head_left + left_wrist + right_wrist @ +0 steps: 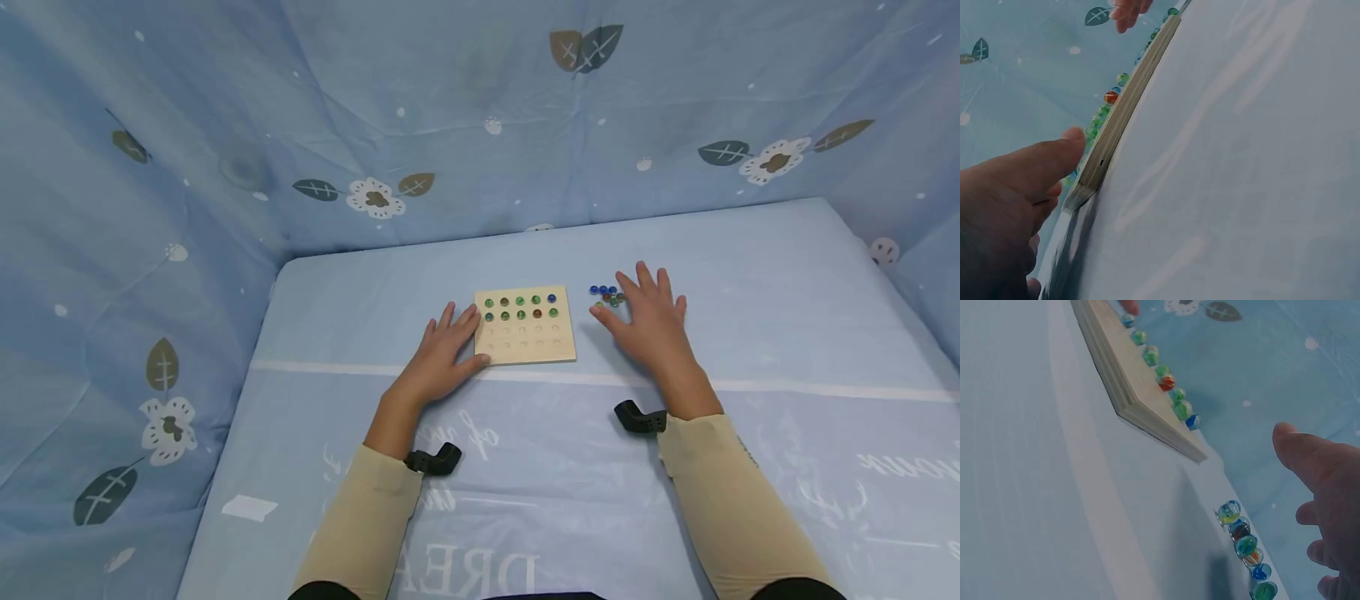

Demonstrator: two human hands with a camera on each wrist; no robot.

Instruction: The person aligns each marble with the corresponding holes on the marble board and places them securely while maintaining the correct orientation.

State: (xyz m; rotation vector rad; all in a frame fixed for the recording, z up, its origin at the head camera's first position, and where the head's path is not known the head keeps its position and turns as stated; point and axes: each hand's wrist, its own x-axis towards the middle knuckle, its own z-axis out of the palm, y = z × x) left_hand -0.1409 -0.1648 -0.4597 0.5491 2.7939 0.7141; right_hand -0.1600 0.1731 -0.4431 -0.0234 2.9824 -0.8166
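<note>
A pale wooden board (525,354) with rows of round hollows lies on the table. Glass marbles (521,301) in green, blue and red fill its two far rows; the near rows hold none. My left hand (442,354) rests at the board's left edge, its fingers extended and the thumb at the near left corner. Right of the board, several loose marbles (1246,545) sit in a cluster on the cloth. Over and beside that cluster hovers my right hand (651,321), fingers spread, with nothing between thumb and fingers.
A light blue printed cloth (787,333) covers the table. Blue patterned fabric (450,100) hangs behind it and at the sides. A white patch (249,507) lies near the left front. Black wrist straps (641,417) sit on both arms.
</note>
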